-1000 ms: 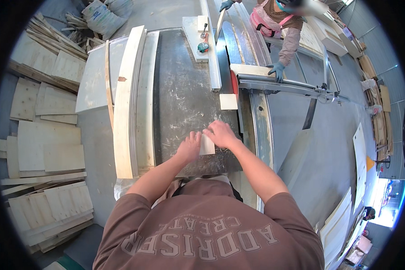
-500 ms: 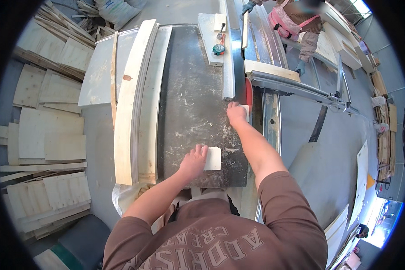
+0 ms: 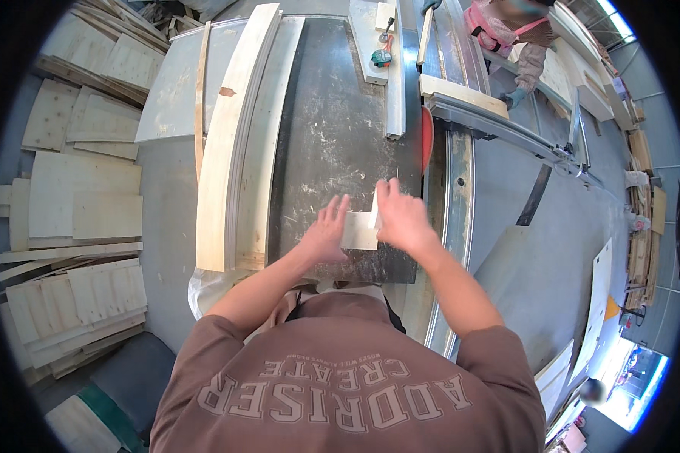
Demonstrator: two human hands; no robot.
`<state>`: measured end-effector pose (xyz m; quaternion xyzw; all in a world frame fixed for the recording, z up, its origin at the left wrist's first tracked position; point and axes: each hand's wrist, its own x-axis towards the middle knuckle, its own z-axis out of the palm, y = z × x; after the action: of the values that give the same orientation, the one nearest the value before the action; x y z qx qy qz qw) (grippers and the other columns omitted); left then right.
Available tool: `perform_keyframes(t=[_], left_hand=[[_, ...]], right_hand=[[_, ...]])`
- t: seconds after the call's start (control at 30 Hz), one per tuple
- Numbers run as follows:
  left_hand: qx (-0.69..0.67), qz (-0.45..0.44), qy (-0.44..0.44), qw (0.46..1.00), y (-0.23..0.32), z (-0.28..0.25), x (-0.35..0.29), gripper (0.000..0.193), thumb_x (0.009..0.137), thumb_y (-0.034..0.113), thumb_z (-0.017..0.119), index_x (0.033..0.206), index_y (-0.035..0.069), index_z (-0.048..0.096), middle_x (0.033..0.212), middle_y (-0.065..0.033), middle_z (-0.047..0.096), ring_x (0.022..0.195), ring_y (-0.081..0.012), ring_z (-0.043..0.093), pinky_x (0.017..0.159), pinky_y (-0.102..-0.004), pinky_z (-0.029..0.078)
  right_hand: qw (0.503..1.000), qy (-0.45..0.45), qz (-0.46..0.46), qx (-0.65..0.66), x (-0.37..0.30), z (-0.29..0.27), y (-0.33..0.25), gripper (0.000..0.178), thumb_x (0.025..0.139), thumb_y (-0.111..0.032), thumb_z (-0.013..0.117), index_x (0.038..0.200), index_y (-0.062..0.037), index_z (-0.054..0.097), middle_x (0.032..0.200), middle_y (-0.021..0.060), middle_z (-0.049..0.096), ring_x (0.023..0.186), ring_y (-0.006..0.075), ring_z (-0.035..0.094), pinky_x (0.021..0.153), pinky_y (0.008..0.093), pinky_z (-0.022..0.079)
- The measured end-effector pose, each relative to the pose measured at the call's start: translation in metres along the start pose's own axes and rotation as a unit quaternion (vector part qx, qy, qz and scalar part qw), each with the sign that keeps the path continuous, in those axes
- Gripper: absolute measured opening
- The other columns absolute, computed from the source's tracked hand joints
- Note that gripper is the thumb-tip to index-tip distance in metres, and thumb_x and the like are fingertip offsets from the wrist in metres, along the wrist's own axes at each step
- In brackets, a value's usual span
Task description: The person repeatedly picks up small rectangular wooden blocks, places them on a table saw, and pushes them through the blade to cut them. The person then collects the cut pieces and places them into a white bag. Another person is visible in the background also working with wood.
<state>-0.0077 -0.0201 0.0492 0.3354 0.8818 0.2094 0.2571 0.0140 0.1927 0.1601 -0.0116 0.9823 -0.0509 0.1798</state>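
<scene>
A small pale wooden board [image 3: 360, 235] lies flat on the near part of a dark saw table [image 3: 325, 106]. My left hand [image 3: 325, 232] is beside its left edge, fingers stretched and spread, holding nothing. My right hand [image 3: 405, 220] pinches a second small wooden piece [image 3: 374, 209], tilted on edge above the board's right side. Whether the two pieces touch, I cannot tell. Beyond my right hand, a red disc-like part [image 3: 428, 140] stands at the table's right edge.
Long stacked boards [image 3: 234, 151] run along the table's left side. A metal fence [image 3: 396, 90] lies ahead, with a green and red tape measure [image 3: 381, 57] beside it. A co-worker's gloved hand [image 3: 514, 98] is by a wooden strip [image 3: 465, 95] at the far right.
My right hand has come back from beside the red part toward the flat board, bringing the small piece. My left hand has lifted off the board, fingers spreading. The view has shifted.
</scene>
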Motion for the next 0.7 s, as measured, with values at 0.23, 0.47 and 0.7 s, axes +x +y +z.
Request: perform_keyframes(t=[0.23, 0.47, 0.7], left_hand=[[-0.182, -0.083, -0.064, 0.978, -0.046, 0.037, -0.032, 0.137, 0.073, 0.035, 0.093, 0.167, -0.015, 0.007, 0.172, -0.0387, 0.023, 0.163, -0.0479, 0.025, 0.135, -0.0474, 0.022], [-0.333, -0.052, -0.023, 0.941, -0.003, 0.013, -0.045, 0.120, 0.073, 0.019, 0.092, 0.166, -0.010, 0.024, 0.165, -0.0335, 0.040, 0.155, -0.0444, 0.040, 0.129, -0.0444, 0.035], [-0.059, 0.028, 0.106, 0.992, 0.003, 0.025, -0.031, 0.128, 0.066, 0.013, 0.092, 0.169, -0.002, 0.017, 0.161, -0.0276, 0.047, 0.150, -0.0462, 0.043, 0.125, -0.0478, 0.043]], right_hand=[[0.999, 0.018, -0.037, -0.003, -0.005, 0.074, -0.055, 0.089, 0.063, -0.014, 0.093, 0.137, 0.0052, 0.048, 0.123, 0.0219, 0.059, 0.096, 0.0382, 0.077, 0.077, 0.0462, 0.065], [1.000, 0.009, -0.013, 0.007, -0.027, 0.059, -0.051, 0.126, 0.062, -0.028, 0.102, 0.161, 0.0034, 0.032, 0.148, 0.0233, 0.051, 0.129, 0.0401, 0.062, 0.106, 0.0497, 0.056], [0.998, 0.043, -0.047, 0.016, -0.029, 0.105, -0.003, 0.124, 0.060, -0.030, 0.103, 0.160, 0.0020, 0.036, 0.152, 0.0197, 0.053, 0.141, 0.0376, 0.052, 0.117, 0.0521, 0.044]])
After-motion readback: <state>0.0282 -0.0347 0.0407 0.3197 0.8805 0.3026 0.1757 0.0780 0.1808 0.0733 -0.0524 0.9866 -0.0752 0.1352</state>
